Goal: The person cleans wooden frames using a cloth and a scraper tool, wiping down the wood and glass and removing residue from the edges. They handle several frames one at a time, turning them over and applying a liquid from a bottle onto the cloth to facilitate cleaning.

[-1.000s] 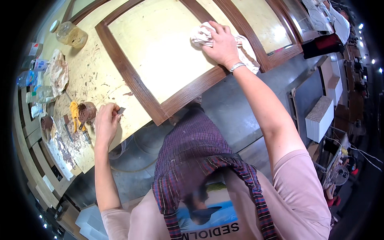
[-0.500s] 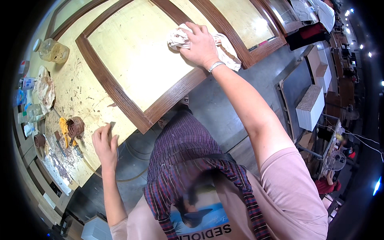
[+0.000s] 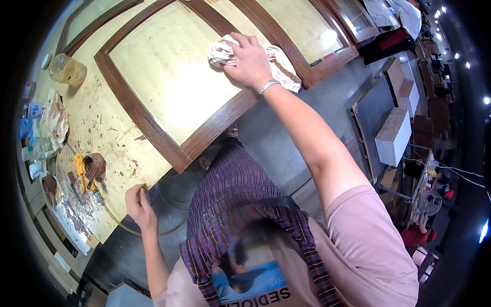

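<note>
A crumpled white rag (image 3: 221, 53) is bunched under my right hand (image 3: 249, 61), whose fingers close over it. One end of the rag trails to the right, with a brown stain on it. It lies on the near right corner of a brown wooden frame (image 3: 220, 128), which rests on the yellowish worktable (image 3: 120, 148). My left hand (image 3: 141, 209) hangs by the table's near edge, fingers curled in, with nothing seen in it. A yellow-handled tool (image 3: 80, 169) and a brown-stained round container (image 3: 94, 166) lie beyond it.
More brown frames (image 3: 286, 43) lie along the table. A glass jar of yellowish liquid (image 3: 67, 70), a stained cloth (image 3: 55, 118) and several bottles stand at the left. A hose (image 3: 120, 222) hangs off the near edge. White-sided stacked panels (image 3: 396, 135) stand at the right.
My left hand has drawn down, off the table's edge, and its fingers have curled in. My right hand stays on the rag at the frame's corner, with little visible shift.
</note>
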The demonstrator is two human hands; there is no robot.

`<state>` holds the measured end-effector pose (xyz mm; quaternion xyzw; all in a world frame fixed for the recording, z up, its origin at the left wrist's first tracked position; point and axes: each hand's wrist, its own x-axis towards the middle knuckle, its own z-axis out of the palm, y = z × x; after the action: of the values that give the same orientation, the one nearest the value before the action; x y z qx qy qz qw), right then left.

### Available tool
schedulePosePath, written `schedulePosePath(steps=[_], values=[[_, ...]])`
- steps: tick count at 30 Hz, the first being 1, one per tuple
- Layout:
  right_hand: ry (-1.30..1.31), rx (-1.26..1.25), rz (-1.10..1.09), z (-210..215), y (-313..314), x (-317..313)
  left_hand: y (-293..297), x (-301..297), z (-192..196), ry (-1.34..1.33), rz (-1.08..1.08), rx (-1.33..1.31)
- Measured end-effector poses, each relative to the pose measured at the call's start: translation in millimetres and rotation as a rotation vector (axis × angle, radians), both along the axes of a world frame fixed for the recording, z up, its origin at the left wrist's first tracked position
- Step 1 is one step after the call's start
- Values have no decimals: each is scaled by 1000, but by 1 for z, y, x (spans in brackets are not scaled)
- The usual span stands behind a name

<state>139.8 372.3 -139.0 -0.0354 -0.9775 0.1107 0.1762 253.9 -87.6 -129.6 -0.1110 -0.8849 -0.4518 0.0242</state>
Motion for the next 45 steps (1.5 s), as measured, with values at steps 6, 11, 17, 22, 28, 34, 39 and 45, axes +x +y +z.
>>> schedulePosePath(steps=[6, 11, 17, 22, 28, 34, 39, 45], values=[[27, -16, 18, -5, 4, -1, 46, -7, 17, -309, 60, 393], [38, -24, 44, 5, 2, 2, 103, -15, 44, -353, -5, 461], [-5, -80, 48, 9, -1, 0, 149, -30, 70, -384, 20, 613], [-21, -72, 57, 10, -1, -1, 155, -33, 61, -439, 136, 717], [24, -53, 77, 3, 4, 1, 150, -26, 60, -556, 272, 697], [33, -81, 78, 8, -2, -2, 141, -21, 61, -568, 217, 763], [4, -95, 64, 16, -3, 2, 139, -18, 60, -590, 195, 734], [72, -346, 305, 35, -25, 14, 144, -17, 65, -672, 224, 749]])
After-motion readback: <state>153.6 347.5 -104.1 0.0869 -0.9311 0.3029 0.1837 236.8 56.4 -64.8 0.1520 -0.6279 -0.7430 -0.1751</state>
